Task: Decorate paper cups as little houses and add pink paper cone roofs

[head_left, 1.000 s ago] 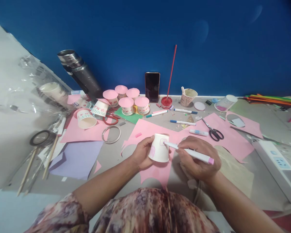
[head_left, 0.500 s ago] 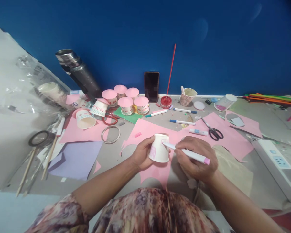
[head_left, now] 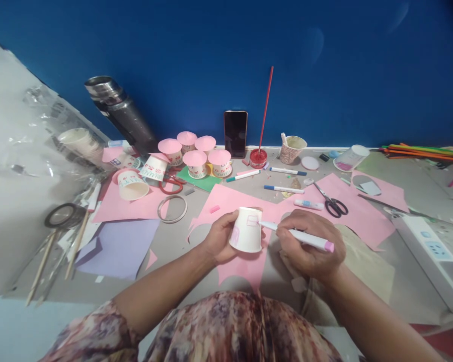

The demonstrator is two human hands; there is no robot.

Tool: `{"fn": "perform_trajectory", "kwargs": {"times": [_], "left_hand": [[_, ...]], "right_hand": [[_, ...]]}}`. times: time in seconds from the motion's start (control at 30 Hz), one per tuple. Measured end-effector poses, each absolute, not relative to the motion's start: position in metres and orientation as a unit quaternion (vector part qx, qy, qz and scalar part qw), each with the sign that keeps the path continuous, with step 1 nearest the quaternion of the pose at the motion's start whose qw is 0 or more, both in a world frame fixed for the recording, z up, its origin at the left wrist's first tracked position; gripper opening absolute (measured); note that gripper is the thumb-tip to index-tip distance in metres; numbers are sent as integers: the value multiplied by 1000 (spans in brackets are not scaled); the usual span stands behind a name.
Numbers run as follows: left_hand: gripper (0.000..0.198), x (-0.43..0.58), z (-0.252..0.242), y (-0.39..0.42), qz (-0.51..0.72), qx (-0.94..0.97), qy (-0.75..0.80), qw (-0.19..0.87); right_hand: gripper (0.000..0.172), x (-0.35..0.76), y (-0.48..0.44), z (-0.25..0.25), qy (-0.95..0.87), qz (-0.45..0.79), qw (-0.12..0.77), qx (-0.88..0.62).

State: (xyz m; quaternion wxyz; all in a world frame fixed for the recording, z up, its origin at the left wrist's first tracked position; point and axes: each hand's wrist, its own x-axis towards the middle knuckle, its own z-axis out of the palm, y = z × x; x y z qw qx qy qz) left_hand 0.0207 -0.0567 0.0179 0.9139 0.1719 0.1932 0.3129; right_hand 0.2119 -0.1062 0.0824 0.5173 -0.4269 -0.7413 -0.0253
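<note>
A white paper cup (head_left: 246, 232) is held upside down by my left hand (head_left: 222, 240), whose fingers wrap round its left side and back. Pink marks show on the cup: a filled arch low at the left and a small window outline near the top. My right hand (head_left: 310, 245) grips a white marker (head_left: 300, 237) with a pink end; its tip is at the cup's right side, by the outline. Whether the tip touches the cup is hard to tell. Under the cup lies cut pink paper (head_left: 245, 269). A pink marker cap (head_left: 215, 209) rests behind my left hand.
Decorated cups with pink cone tops (head_left: 195, 165) stand at the back left, beside red scissors (head_left: 170, 186) and a steel flask (head_left: 126, 113). Behind are a phone (head_left: 235, 133) and a red pot (head_left: 258, 159). Black scissors (head_left: 335, 205) and a power strip (head_left: 432, 251) lie at the right.
The marker and my right hand have moved slightly right. The cup has turned and shifted a little left, and the window outline now shows more lines.
</note>
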Motion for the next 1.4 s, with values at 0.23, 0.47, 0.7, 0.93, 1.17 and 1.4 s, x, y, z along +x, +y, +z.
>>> {"fn": "perform_trajectory", "kwargs": {"times": [0.23,0.47,0.7,0.93,1.17,1.4], "left_hand": [[42,22,17,-57,317,155,199,914],[41,23,17,-58,319,168,194,913],[42,23,16,-58,321,171,198,910],[40,23,16,-58,319,174,203,909],[42,23,17,-57,319,197,191,907],[44,24,15,-57,322,200,197,904]], "right_hand": [[15,213,-106,79,-734,-45,535,-415],[16,211,-105,79,-733,-50,542,-408],[14,212,-104,80,-741,-29,531,-410],[15,212,-105,77,-739,-24,533,-412],[15,212,-106,76,-747,13,525,-407],[15,212,-106,77,-754,31,519,-402]]}}
